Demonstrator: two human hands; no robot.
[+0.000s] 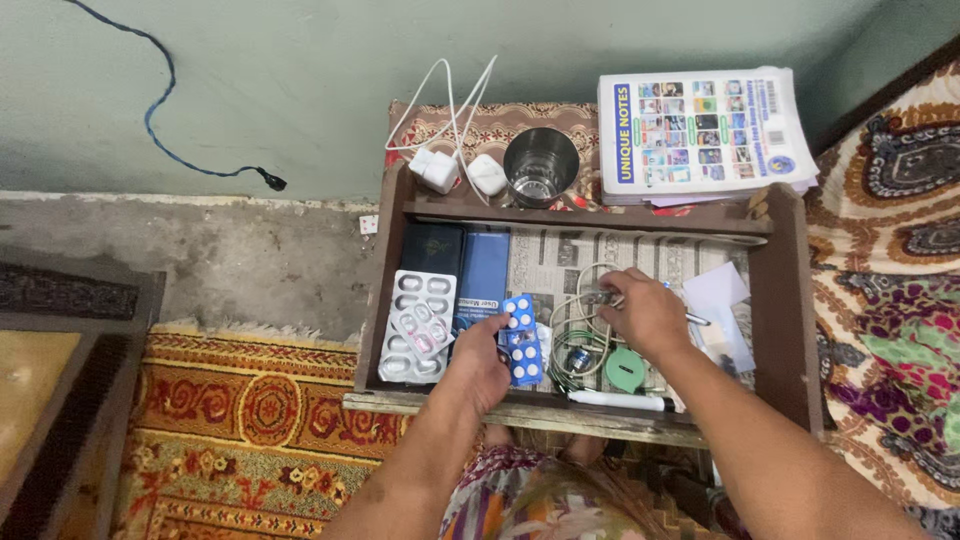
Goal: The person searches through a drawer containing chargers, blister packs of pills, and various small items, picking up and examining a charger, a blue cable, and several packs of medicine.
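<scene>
Over an open wooden drawer (pixel 785 300), the left hand (pixel 480 365) pinches a blue blister strip (pixel 520 338) while the right hand (pixel 648 312) closes its fingers on a small metal piece (pixel 602 297) atop coiled white cable (pixel 572 335). Near the front lie a white pen (pixel 620 401) and green disc (pixel 625 370); silver pill packs (pixel 418 325) crowd the left. Farther back stand a steel cup (pixel 540 166), white chargers (pixel 460 172) and a booklet stack (pixel 700 133).

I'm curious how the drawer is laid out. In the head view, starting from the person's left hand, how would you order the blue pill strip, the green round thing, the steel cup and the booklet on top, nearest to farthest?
From the left hand:
1. Blue pill strip, at its fingertips.
2. Green round thing, to the right in the drawer.
3. Steel cup, on the top behind the drawer.
4. Booklet, top right corner.
</scene>
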